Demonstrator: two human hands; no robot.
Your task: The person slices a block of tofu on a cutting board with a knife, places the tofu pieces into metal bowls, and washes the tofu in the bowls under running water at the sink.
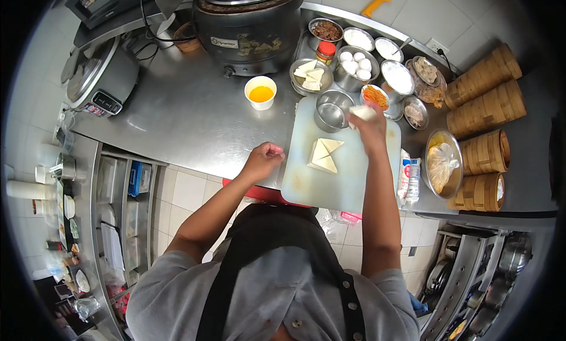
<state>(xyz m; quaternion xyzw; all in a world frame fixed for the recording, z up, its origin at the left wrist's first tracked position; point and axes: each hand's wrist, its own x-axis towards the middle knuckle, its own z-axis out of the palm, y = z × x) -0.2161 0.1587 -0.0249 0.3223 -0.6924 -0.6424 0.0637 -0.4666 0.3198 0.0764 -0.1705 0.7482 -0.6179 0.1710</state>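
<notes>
On the pale cutting board (pixel 295 187) lies a stack of cream-coloured triangular pieces (pixel 323 155), fanned apart on its right side. My right hand (pixel 371 131) is over the right of the board, its fingers closed on a soft-looking white piece (pixel 361 112) whose kind I cannot make out. Just left of that hand stands a metal bowl (pixel 332 111), at the board's back edge. My left hand (pixel 265 162) hovers beside the board's left edge, fingers curled in, with nothing visible in them.
Behind the board are a bowl of white triangles (pixel 309 75), a pot of eggs (pixel 355 64), shredded carrot (pixel 375 96) and a red-lidded jar (pixel 325 51). A cup of yellow liquid (pixel 260 93) stands left, before a large black warmer (pixel 247 31). Bamboo steamers (pixel 486 111) line the right.
</notes>
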